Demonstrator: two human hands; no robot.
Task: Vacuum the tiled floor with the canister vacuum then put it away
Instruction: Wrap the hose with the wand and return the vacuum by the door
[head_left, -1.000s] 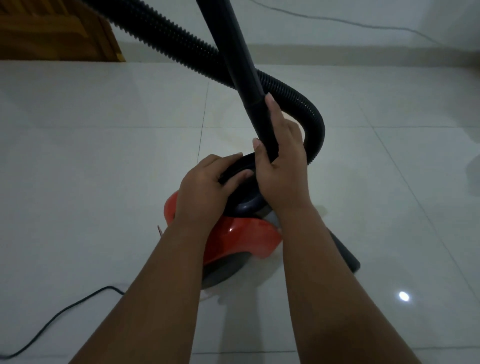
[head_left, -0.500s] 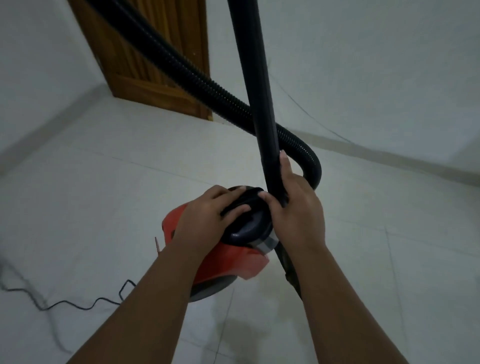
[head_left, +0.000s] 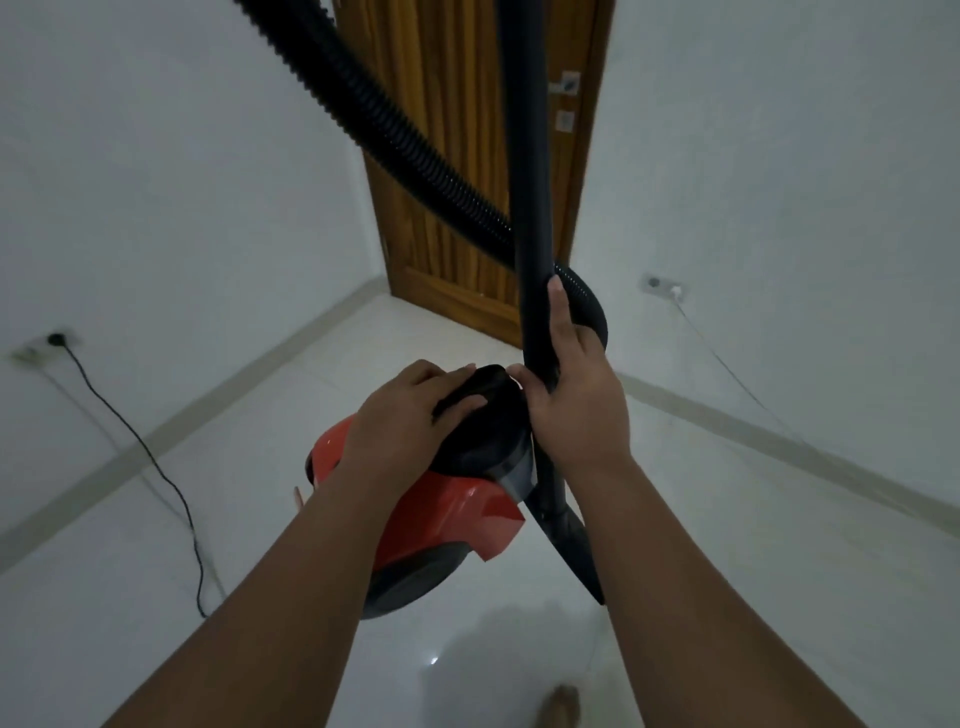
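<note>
White tiled floor (head_left: 260, 597), glossy. Red canister vacuum (head_left: 457, 514) above it, black handle (head_left: 483, 400) in closed left hand (head_left: 410, 415). Ribbed black hose (head_left: 395, 130) looping. Right hand (head_left: 576, 400) wrapped around upright black wand (head_left: 530, 182).

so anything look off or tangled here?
Mildly: the ribbed hose loops behind the wand the right hand grips, crossing it. The black cord trails loose across the floor at left. No damage visible.

Home room: tiled floor (head_left: 156, 597), wooden door (head_left: 457, 156), wall sockets (head_left: 662, 286).
</note>
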